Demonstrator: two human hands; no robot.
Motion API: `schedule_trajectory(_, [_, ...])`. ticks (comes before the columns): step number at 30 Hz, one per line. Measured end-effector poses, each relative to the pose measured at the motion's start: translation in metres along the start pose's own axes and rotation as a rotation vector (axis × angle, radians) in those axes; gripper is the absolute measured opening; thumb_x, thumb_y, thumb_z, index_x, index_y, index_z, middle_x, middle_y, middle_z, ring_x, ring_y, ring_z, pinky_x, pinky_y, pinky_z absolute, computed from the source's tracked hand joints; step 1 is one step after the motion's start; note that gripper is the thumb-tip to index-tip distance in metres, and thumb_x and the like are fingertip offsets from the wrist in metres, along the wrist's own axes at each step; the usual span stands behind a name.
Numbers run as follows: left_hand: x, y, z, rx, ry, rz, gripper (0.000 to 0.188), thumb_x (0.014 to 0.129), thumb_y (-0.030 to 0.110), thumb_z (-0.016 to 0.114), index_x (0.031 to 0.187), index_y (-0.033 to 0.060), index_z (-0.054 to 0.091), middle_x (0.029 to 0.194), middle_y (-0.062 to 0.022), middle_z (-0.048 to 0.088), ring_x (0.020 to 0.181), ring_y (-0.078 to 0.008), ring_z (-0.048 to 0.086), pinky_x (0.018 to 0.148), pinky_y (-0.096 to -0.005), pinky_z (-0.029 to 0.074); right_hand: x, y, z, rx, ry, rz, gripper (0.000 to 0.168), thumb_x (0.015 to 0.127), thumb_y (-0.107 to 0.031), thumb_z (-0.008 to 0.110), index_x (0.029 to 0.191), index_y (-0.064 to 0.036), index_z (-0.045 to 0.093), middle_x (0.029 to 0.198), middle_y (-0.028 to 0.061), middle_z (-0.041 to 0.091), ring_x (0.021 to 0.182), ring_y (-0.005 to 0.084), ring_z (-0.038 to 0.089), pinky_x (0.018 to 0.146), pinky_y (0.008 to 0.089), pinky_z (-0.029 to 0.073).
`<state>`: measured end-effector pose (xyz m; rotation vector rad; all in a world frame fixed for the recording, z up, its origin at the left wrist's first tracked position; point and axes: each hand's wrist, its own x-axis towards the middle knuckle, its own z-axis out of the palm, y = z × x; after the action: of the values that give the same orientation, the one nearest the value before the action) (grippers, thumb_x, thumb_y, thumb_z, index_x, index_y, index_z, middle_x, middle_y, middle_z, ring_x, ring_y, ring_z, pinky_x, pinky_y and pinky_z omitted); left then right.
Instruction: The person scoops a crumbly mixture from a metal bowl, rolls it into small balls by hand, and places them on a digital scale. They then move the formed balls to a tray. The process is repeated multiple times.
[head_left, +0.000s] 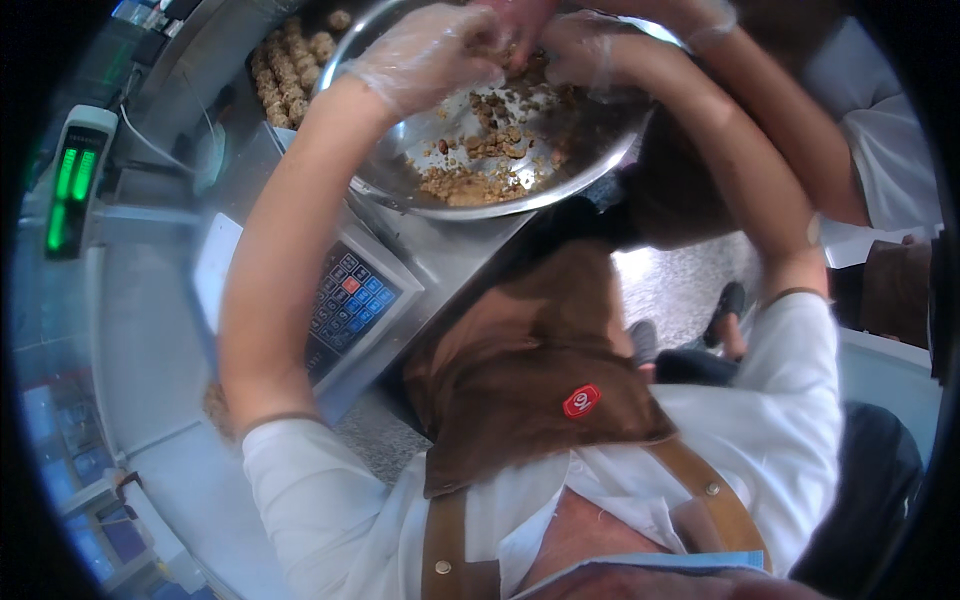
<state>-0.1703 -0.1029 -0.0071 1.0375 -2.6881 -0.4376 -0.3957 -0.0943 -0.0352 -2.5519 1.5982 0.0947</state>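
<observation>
A large round steel bowl (555, 199) holds brown crumbly pieces and a heap of chopped nuts (469, 186) near its lower rim. Over the bowl's upper left part is my left hand (442, 56), in a clear plastic glove, fingers curled inward; whether it grips anything is blurred. My right hand (581, 52), gloved too, is bent over the upper middle of the bowl, its fingertips partly hidden. Between my hands reaches a co-worker's hand (521, 26). Rows of nut-coated balls (285, 71) lie left of the bowl.
A scale with a keypad (352, 300) stands on the steel counter (450, 244) below the bowl, partly behind my left forearm. A lit green display (71, 180) is at the far left. A co-worker's forearm (795, 127) crosses in from the right, close to my right arm.
</observation>
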Motion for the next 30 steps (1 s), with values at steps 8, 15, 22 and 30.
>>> schedule_trajectory(8, [-0.034, -0.049, 0.044, -0.179, 0.246, -0.280, 0.049, 0.085, 0.043, 0.074, 0.114, 0.0039, 0.068, 0.108, -0.0167, 0.073, 0.097, -0.0280, 0.071, 0.088, -0.0392, 0.055, 0.071, 0.005, 0.027, 0.125, -0.250, -0.167, 0.040, 0.090, -0.013, 0.066, 0.129, -0.004, 0.062, 0.114, 0.0181, 0.070, 0.106, 0.0307, 0.069, 0.089, 0.0422, 0.057])
schedule_trajectory(15, [-0.026, -0.026, 0.066, -0.128, 0.432, -0.338, 0.047, 0.081, 0.040, 0.073, 0.111, 0.0034, 0.070, 0.101, -0.0211, 0.073, 0.093, -0.0346, 0.070, 0.088, -0.0418, 0.054, 0.095, 0.001, 0.071, -0.033, -0.330, -0.220, 0.045, 0.086, -0.014, 0.070, 0.129, -0.003, 0.062, 0.114, 0.0176, 0.070, 0.105, 0.0313, 0.069, 0.088, 0.0430, 0.057])
schedule_trajectory(22, [-0.023, -0.016, 0.063, -0.256, 0.382, -0.514, 0.041, 0.092, 0.033, 0.062, 0.117, 0.0022, 0.069, 0.109, -0.0226, 0.073, 0.099, -0.0362, 0.071, 0.091, -0.0418, 0.054, 0.096, -0.001, 0.077, -0.021, -0.382, -0.247, 0.050, 0.082, -0.014, 0.074, 0.129, -0.003, 0.062, 0.113, 0.0170, 0.070, 0.104, 0.0319, 0.069, 0.086, 0.0437, 0.057])
schedule_trajectory(30, [-0.023, -0.029, 0.056, -0.316, 0.436, -0.367, 0.049, 0.084, 0.043, 0.071, 0.111, 0.0021, 0.071, 0.109, -0.0212, 0.073, 0.103, -0.0339, 0.070, 0.094, -0.0407, 0.052, 0.090, 0.016, 0.062, 1.115, -0.352, 0.106, 0.034, 0.094, -0.017, 0.068, 0.122, 0.000, 0.061, 0.107, 0.0130, 0.068, 0.089, 0.0255, 0.069, 0.074, 0.0390, 0.061])
